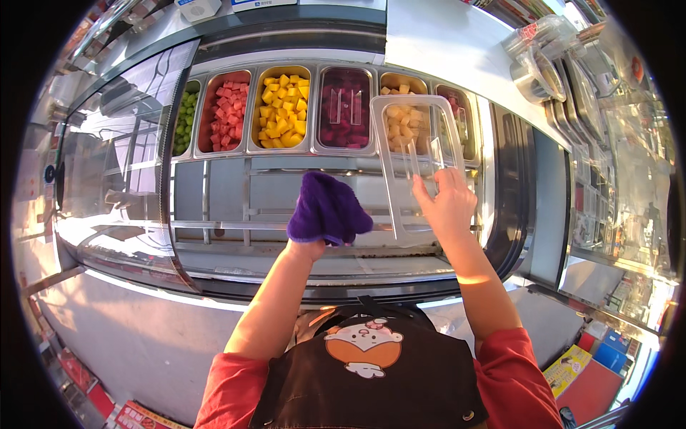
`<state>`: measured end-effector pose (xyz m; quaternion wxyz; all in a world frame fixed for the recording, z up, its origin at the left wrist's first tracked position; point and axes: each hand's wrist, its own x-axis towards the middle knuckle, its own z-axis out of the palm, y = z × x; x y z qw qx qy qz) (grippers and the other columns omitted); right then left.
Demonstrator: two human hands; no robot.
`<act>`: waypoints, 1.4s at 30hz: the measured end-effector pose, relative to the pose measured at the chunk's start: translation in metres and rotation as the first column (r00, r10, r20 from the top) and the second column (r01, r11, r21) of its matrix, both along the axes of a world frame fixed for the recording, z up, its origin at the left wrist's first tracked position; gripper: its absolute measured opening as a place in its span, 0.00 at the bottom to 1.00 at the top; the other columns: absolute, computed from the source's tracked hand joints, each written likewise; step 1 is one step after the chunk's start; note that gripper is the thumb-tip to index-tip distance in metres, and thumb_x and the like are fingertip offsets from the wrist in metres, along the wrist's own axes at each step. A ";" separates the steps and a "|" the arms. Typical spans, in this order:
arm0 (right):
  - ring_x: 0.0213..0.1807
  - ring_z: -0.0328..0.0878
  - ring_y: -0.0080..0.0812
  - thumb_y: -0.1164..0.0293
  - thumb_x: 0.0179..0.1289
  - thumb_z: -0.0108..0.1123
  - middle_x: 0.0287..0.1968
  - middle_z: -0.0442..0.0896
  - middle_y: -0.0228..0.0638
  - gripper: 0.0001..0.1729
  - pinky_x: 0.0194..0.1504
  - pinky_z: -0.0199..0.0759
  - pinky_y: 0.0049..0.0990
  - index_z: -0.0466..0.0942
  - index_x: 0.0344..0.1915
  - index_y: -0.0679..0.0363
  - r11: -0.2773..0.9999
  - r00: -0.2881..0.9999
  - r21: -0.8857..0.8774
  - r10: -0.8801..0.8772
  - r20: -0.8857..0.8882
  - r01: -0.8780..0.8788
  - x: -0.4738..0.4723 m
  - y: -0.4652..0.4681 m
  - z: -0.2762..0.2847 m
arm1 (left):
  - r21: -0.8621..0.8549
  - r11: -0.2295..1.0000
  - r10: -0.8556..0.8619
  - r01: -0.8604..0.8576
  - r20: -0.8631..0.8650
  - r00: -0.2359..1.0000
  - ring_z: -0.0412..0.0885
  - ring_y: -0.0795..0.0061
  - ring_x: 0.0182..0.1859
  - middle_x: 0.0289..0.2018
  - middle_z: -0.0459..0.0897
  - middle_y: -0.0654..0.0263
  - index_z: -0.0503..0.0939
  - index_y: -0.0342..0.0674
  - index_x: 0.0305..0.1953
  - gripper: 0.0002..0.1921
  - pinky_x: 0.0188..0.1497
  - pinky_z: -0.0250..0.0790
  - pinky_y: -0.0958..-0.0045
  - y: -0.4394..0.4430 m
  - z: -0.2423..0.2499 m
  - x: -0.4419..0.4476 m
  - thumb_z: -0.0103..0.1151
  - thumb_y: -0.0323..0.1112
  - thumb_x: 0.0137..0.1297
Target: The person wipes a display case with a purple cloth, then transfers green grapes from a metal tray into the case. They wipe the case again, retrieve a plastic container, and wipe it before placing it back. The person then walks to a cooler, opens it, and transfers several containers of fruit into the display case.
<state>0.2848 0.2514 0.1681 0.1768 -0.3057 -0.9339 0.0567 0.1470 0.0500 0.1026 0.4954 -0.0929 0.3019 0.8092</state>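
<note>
My left hand (pixel 310 250) grips a bunched purple cloth (pixel 328 212), which covers most of its fingers. The cloth is above the open well of a refrigerated counter (pixel 209 187). In my right hand (pixel 449 201) is a clear plastic lid (pixel 396 195), held by its raised handle. The lid's far end overlaps a metal pan of pale fruit cubes (pixel 403 120). Farther left, a pan holds yellow mango cubes (pixel 283 115), another holds pink-red watermelon cubes (pixel 228 118), and green grapes (pixel 186 118) fill part of a third. Dark purple-red fruit (pixel 348 140) lies beneath a clear lid.
A curved transparent cover (pixel 120 155) spans the counter's left end. At the far right of the row is another lidded pan (pixel 456 104). Metal containers (pixel 536 75) and stacked lids (pixel 571 104) stand on the white worktop (pixel 445 43). Metal rails (pixel 214 225) cross the well.
</note>
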 end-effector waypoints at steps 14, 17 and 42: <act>0.60 0.76 0.42 0.73 0.66 0.61 0.65 0.71 0.48 0.39 0.61 0.71 0.35 0.57 0.75 0.59 -0.143 0.722 -0.855 0.478 -0.501 -0.499 0.029 -0.094 0.110 | -0.314 0.831 0.097 -0.458 -0.730 0.676 0.83 0.59 0.50 0.49 0.81 0.56 0.69 0.39 0.62 0.23 0.56 0.77 0.55 -0.123 0.087 0.157 0.61 0.34 0.67; 0.67 0.72 0.41 0.87 0.68 0.43 0.70 0.68 0.49 0.39 0.66 0.69 0.36 0.53 0.77 0.55 -0.488 0.568 -0.803 0.574 -0.590 -0.342 0.047 -0.136 0.121 | 0.135 0.778 0.587 -0.614 -0.507 0.631 0.83 0.65 0.49 0.46 0.81 0.58 0.71 0.37 0.59 0.21 0.51 0.80 0.62 -0.151 0.097 0.192 0.62 0.24 0.66; 0.75 0.56 0.34 0.96 0.57 0.40 0.69 0.62 0.39 0.46 0.72 0.58 0.28 0.56 0.76 0.58 -0.799 0.033 -0.493 0.514 -0.857 -0.344 0.184 -0.352 0.098 | 0.203 0.158 0.535 -0.966 -0.840 -0.089 0.61 0.68 0.70 0.69 0.59 0.61 0.33 0.43 0.78 0.43 0.76 0.45 0.64 -0.217 0.120 0.403 0.53 0.36 0.75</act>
